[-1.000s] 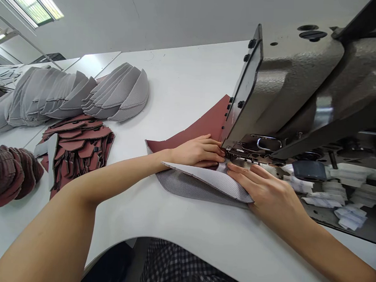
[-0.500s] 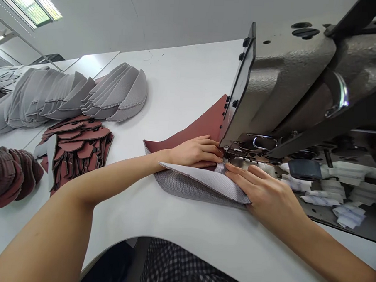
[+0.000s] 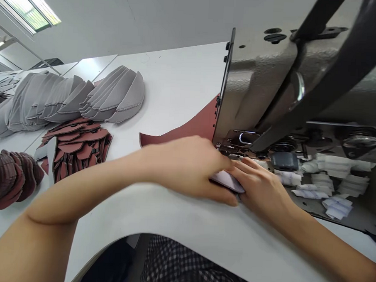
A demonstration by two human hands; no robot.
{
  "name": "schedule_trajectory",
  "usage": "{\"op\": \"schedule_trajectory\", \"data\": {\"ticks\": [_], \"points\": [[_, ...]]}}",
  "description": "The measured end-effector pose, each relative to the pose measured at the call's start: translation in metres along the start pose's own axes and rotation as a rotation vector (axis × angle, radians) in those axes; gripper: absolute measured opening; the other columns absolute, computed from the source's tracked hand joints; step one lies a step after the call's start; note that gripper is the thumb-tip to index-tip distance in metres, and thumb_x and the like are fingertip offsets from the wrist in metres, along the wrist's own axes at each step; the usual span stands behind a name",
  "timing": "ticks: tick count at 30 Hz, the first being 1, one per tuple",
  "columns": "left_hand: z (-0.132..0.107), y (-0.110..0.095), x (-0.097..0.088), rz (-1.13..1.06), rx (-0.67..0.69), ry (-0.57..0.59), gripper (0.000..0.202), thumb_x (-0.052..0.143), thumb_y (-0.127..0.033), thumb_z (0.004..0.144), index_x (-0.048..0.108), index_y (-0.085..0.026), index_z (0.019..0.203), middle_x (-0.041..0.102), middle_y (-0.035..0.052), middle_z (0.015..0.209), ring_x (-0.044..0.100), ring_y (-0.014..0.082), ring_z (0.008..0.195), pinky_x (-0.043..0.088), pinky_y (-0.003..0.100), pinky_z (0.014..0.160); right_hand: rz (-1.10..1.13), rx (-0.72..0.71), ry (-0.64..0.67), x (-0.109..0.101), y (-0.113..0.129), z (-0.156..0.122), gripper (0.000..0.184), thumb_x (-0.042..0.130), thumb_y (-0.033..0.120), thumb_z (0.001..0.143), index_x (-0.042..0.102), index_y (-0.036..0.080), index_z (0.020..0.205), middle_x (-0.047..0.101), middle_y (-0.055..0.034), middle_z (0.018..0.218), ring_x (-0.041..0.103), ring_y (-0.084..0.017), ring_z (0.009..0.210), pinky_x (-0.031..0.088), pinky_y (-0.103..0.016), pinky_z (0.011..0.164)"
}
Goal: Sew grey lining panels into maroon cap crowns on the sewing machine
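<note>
A maroon and grey padded fabric piece (image 3: 188, 128) lies on the white table, its far part passing behind the head of a sewing machine (image 3: 255, 85). My left hand (image 3: 187, 166), smeared by motion, reaches over the piece with thumb and fingers apart. Between them shows a folded grey flap (image 3: 228, 180). My right hand (image 3: 257, 181) grips that flap beside the presser foot area, its fingertips close to the needle area and partly behind my left fingers. Most of the grey side is hidden beneath my left hand.
Stacks of grey curved pads (image 3: 121, 96) and maroon pieces (image 3: 82, 144) lie on the left, with rounder dark-red pieces (image 3: 12, 179) nearer. White fabric scraps (image 3: 337, 205) are under the machine arm at right. The table edge (image 3: 134, 234) curves in toward my lap.
My left hand has lifted from beside the needle area and swung nearer over the grey flap, its thumb spread. The flap now shows much less. The view has shifted slightly right.
</note>
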State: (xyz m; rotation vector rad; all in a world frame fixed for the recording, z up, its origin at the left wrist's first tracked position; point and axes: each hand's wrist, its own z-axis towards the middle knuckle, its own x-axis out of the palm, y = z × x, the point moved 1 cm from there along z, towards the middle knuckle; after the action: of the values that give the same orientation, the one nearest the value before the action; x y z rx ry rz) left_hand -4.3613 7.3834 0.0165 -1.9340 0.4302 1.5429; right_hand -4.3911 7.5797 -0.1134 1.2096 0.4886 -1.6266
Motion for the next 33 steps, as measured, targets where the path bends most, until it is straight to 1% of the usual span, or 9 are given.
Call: {"op": "schedule_trajectory", "data": {"ticks": [1, 3, 5, 7, 10, 13, 18, 23, 33], "points": [[0.002, -0.014, 0.002, 0.097, -0.014, 0.062, 0.006, 0.069, -0.022, 0.085, 0.072, -0.019, 0.090, 0.074, 0.0052, 0.082, 0.069, 0.0205, 0.070, 0.051, 0.030, 0.059, 0.053, 0.028, -0.005, -0.003, 0.000, -0.001, 0.058, 0.044, -0.001, 0.068, 0.062, 0.017, 0.120, 0.068, -0.0079, 0.125, 0.068, -0.023, 0.101, 0.057, -0.034, 0.076], [0.007, -0.032, 0.008, 0.251, -0.032, 0.197, 0.018, 0.068, -0.005, 0.078, 0.069, -0.016, 0.093, 0.074, 0.0087, 0.085, 0.070, 0.0235, 0.072, 0.049, 0.031, 0.055, 0.162, 0.128, -0.013, -0.013, 0.000, -0.006, 0.039, 0.048, 0.008, 0.081, 0.059, 0.018, 0.118, 0.069, -0.0094, 0.117, 0.068, -0.024, 0.100, 0.058, -0.035, 0.077], [0.008, -0.036, 0.014, 0.340, -0.088, 0.207, 0.025, 0.063, 0.000, 0.078, 0.065, -0.015, 0.099, 0.073, 0.0094, 0.088, 0.071, 0.0252, 0.078, 0.048, 0.031, 0.056, 0.258, 0.185, 0.040, -0.024, -0.001, -0.015, 0.023, 0.056, 0.032, 0.094, 0.058, 0.020, 0.113, 0.069, -0.0086, 0.107, 0.068, -0.024, 0.093, 0.058, -0.034, 0.071], [0.005, -0.031, 0.021, 0.374, -0.121, 0.160, 0.021, 0.056, -0.003, 0.085, 0.063, -0.016, 0.099, 0.072, 0.0083, 0.088, 0.071, 0.0255, 0.083, 0.050, 0.032, 0.060, 0.289, 0.084, 0.139, -0.030, -0.001, -0.026, 0.034, 0.063, 0.049, 0.092, 0.061, 0.023, 0.113, 0.068, -0.0073, 0.108, 0.066, -0.025, 0.094, 0.058, -0.036, 0.073], [-0.001, -0.023, 0.036, 0.303, -0.173, 0.141, 0.017, 0.054, -0.005, 0.083, 0.062, -0.017, 0.092, 0.070, 0.0059, 0.089, 0.069, 0.0246, 0.085, 0.049, 0.033, 0.060, 0.189, -0.230, 0.090, -0.024, 0.005, -0.036, 0.025, 0.059, 0.030, 0.096, 0.066, 0.020, 0.118, 0.070, -0.0067, 0.112, 0.061, -0.026, 0.108, 0.056, -0.043, 0.092], [-0.003, -0.018, 0.055, 0.161, -0.308, 0.102, 0.026, 0.058, -0.016, 0.077, 0.060, -0.015, 0.103, 0.068, 0.0074, 0.101, 0.068, 0.0264, 0.085, 0.048, 0.035, 0.054, 0.077, -0.362, -0.088, -0.005, 0.019, -0.037, 0.034, 0.041, 0.005, 0.097, 0.069, 0.011, 0.116, 0.073, -0.0067, 0.110, 0.063, -0.022, 0.110, 0.054, -0.039, 0.101], [0.001, -0.015, 0.070, 0.057, -0.420, 0.083, 0.051, 0.051, -0.023, 0.083, 0.049, -0.015, 0.133, 0.061, 0.0100, 0.119, 0.067, 0.0266, 0.086, 0.051, 0.037, 0.061, -0.068, -0.264, -0.165, 0.012, 0.049, -0.032, 0.037, 0.039, 0.002, 0.095, 0.071, 0.004, 0.113, 0.072, -0.0129, 0.115, 0.067, -0.025, 0.106, 0.059, -0.038, 0.095], [0.005, -0.014, 0.071, -0.039, -0.416, 0.108, 0.031, 0.043, -0.026, 0.094, 0.055, -0.020, 0.122, 0.062, 0.0061, 0.105, 0.065, 0.0223, 0.079, 0.049, 0.034, 0.061, -0.112, -0.275, -0.174, 0.010, 0.057, -0.030, 0.038, 0.041, -0.001, 0.089, 0.071, 0.002, 0.113, 0.071, -0.0173, 0.114, 0.067, -0.027, 0.106, 0.059, -0.039, 0.096], [0.013, -0.004, 0.070, 0.031, -0.370, 0.069, 0.020, 0.049, -0.022, 0.090, 0.057, -0.018, 0.108, 0.063, 0.0072, 0.105, 0.066, 0.0244, 0.083, 0.049, 0.035, 0.058, -0.166, -0.235, -0.151, 0.018, 0.054, -0.023, 0.038, 0.042, -0.002, 0.089, 0.071, 0.004, 0.114, 0.072, -0.0142, 0.109, 0.066, -0.025, 0.105, 0.055, -0.037, 0.100]]}}
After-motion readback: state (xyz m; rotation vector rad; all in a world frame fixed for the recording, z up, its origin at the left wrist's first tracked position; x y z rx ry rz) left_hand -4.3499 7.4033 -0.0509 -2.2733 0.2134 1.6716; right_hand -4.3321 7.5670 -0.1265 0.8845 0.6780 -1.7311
